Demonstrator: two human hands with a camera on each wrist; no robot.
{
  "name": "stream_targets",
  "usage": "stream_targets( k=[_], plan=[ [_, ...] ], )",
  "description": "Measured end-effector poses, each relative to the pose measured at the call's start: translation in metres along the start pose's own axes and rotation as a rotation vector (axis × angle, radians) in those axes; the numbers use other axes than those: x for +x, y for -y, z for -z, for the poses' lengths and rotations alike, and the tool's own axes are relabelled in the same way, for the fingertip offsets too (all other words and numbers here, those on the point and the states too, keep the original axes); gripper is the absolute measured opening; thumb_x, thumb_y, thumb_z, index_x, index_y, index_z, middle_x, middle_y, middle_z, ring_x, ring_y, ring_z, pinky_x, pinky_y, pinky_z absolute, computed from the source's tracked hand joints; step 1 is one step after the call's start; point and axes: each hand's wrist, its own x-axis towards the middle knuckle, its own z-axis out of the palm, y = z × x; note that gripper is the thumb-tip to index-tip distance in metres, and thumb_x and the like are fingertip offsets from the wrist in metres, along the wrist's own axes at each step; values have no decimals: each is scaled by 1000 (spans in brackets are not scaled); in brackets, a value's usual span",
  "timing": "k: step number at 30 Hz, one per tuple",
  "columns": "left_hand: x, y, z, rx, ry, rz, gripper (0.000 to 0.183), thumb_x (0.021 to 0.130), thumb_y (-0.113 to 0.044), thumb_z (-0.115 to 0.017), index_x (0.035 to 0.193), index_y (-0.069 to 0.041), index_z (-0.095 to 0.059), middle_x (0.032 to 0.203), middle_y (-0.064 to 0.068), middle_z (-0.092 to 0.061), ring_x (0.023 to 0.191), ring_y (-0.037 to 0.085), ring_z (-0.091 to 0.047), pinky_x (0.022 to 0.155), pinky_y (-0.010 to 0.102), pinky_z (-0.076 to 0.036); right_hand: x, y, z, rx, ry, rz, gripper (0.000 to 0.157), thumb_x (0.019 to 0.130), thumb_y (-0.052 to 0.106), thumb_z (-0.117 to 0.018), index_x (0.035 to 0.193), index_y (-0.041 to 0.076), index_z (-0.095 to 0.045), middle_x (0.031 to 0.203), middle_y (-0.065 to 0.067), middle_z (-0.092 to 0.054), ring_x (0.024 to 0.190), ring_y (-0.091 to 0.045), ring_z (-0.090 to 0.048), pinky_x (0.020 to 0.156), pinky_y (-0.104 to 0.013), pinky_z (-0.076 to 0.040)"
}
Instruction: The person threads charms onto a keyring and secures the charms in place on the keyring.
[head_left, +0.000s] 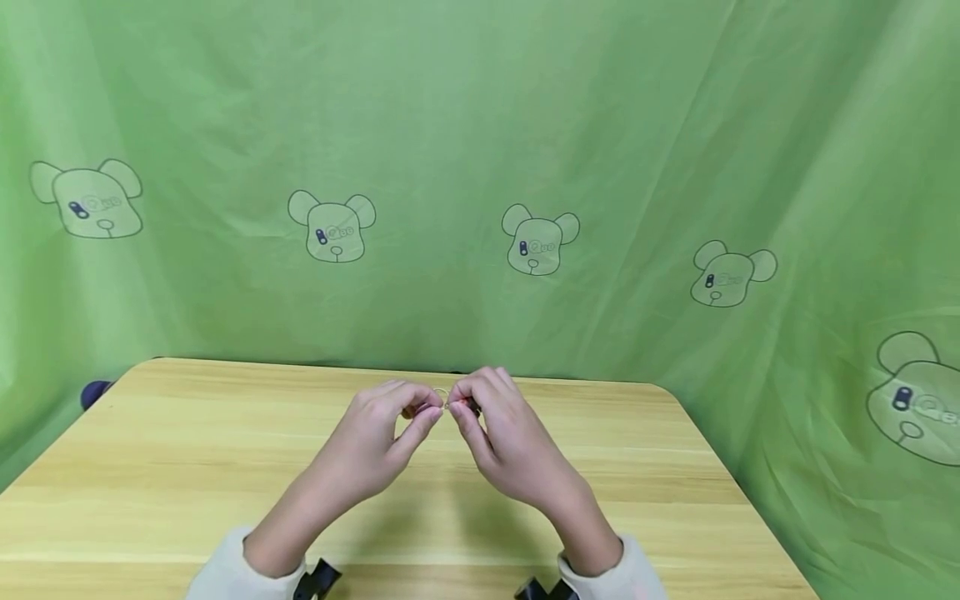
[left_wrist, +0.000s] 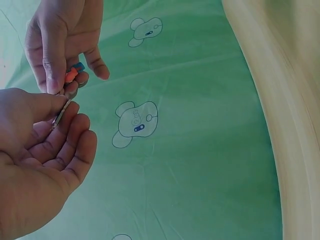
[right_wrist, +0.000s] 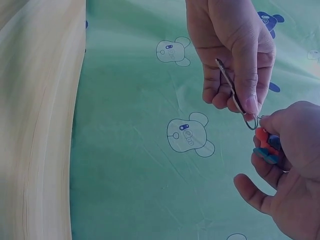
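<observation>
Above the table, my left hand (head_left: pixel 375 429) pinches a slim metal piece (right_wrist: pixel 231 87) between thumb and fingers. A thin metal ring (right_wrist: pixel 252 123) curves out at the end of this piece, between the two hands. My right hand (head_left: pixel 510 442) holds a small orange and blue charm (right_wrist: pixel 267 145), its thumb and index finger pinching close beside the ring. In the left wrist view the charm (left_wrist: pixel 74 73) shows among the right fingers, and the metal piece (left_wrist: pixel 61 114) appears nearly edge-on. The fingertips of both hands almost meet. I cannot tell whether the charm is joined to the ring.
A light wood table (head_left: pixel 187 467) lies under the hands. Behind it and at the sides hangs a green curtain (head_left: pixel 435 100) printed with bear heads. A dark purple round object (head_left: pixel 93 395) shows past the table's left edge.
</observation>
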Motion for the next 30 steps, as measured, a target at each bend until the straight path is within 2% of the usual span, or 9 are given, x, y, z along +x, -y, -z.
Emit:
stream_targets(
  k=[8,30],
  plan=[
    [-1,0,0,16,-19,0,4,91,-13,-65,92,-10,-67,85,-6,-63,77,3,-56,70,25,-51,1,-1,-1,-34,0,12,5,99,13,-50,97,10,-54,89,4,-50,82,-13,-41,71,-24,-36],
    [0,-4,3,22,9,9,4,92,-13,-64,92,-11,-67,85,-7,-62,78,2,-56,70,23,-51,1,-1,1,-64,-4,16,3,96,9,-52,98,10,-55,89,4,-51,81,-16,-43,71,-24,-36]
  ],
)
